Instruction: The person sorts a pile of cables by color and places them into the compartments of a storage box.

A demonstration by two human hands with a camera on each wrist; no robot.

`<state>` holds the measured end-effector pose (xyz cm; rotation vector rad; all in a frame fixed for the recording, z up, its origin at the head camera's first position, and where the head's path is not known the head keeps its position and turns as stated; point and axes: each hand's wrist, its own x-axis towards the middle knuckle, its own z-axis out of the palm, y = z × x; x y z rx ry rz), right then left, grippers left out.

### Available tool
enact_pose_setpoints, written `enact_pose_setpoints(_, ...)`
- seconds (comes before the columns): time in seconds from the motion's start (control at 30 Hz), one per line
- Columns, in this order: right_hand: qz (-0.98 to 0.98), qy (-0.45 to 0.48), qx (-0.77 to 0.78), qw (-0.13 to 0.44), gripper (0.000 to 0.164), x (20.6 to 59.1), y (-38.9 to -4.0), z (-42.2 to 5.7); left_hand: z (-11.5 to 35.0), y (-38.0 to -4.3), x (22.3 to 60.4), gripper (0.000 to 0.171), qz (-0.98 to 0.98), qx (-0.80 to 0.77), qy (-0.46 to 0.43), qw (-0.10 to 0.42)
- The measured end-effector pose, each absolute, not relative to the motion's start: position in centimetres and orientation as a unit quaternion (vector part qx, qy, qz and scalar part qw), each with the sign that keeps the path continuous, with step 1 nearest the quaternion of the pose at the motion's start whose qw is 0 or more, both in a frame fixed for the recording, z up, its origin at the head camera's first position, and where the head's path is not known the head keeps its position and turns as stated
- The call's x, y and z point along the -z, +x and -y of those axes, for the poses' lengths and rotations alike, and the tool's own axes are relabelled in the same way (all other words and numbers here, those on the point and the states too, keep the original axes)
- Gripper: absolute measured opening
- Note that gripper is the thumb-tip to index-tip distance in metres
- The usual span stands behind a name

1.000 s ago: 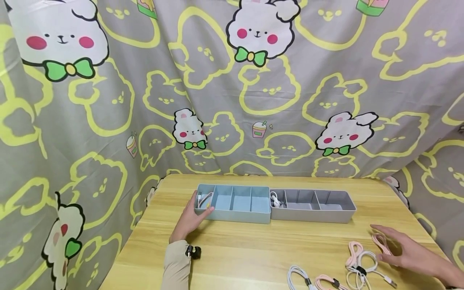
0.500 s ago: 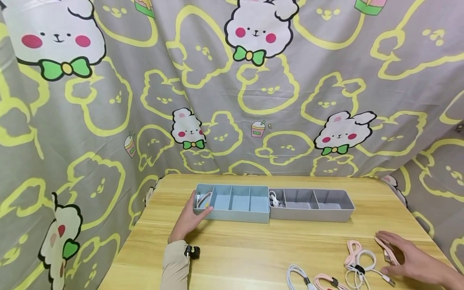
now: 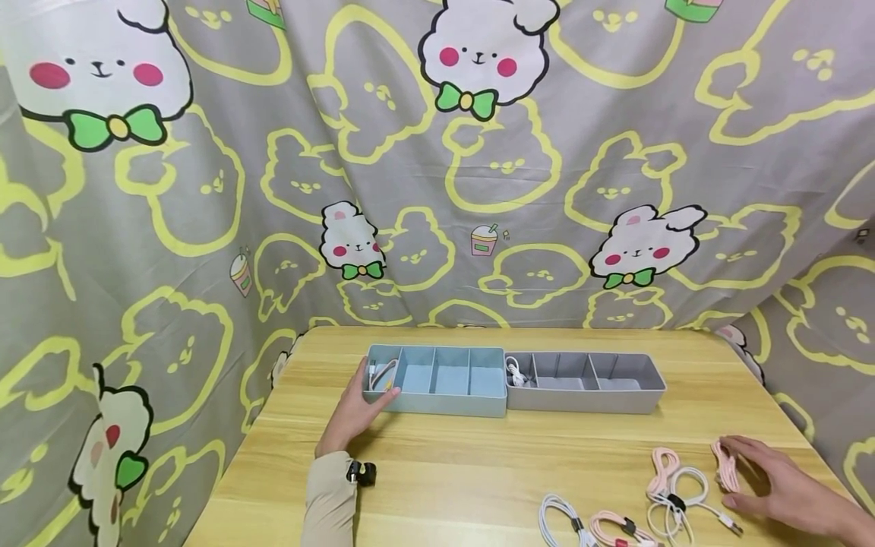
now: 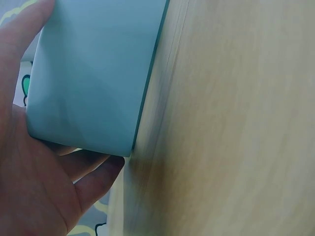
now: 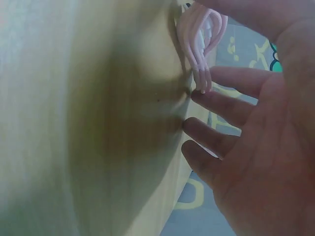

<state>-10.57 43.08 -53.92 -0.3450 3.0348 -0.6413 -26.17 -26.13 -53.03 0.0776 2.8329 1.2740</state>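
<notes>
My left hand (image 3: 357, 406) grips the left end of a blue divided storage box (image 3: 447, 403), thumb over its front rim and fingers round the end. In the left wrist view, the box's wall (image 4: 98, 73) lies between thumb and fingers. A pink cable and a white plug show in the leftmost compartment. At the right, my right hand (image 3: 779, 482) holds a coiled pink cable (image 3: 726, 467) between thumb and fingertips. The right wrist view shows the pink coil (image 5: 197, 46) against the index and middle fingertips; the other fingers are spread apart, touching nothing.
A grey divided box (image 3: 584, 400) adjoins the blue one, a white cable (image 3: 516, 372) in its left compartment. Near the front right lie another pink cable (image 3: 661, 469), a white cable with black strap (image 3: 690, 486), a bluish-white cable (image 3: 560, 516) and a pink one (image 3: 618, 527). A patterned curtain (image 3: 437, 175) stands behind.
The pink cable in my right hand has turned and now stands more lengthwise between thumb and fingers. The right hand has shifted slightly toward me. My left hand stays on the blue box.
</notes>
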Motion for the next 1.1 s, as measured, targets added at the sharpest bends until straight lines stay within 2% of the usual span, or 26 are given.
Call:
enact_pose_setpoints(0.33,-0.978,-0.094,0.186,0.004,0.088,53.5,-10.8,-42.1,26.0,-26.2,53.1,0.119,-0.911,-0.411,0.025,0.017)
enact_pose_setpoints(0.6,-0.977,-0.074,0.198,0.029,0.085,53.3,-10.7,-42.0,26.1,-26.2,53.0,0.119,-0.914,-0.406,0.024,0.016)
enact_pose_setpoints(0.8,-0.978,-0.069,0.194,0.023,0.085,53.3,-10.7,-42.1,26.1,-26.1,53.1,0.118,-0.912,-0.409,0.024,0.017)
enact_pose_setpoints(1.1,-0.978,-0.048,0.201,0.017,0.093,53.2,-10.5,-42.3,26.1,-26.1,53.0,0.118,-0.911,-0.412,0.025,0.016)
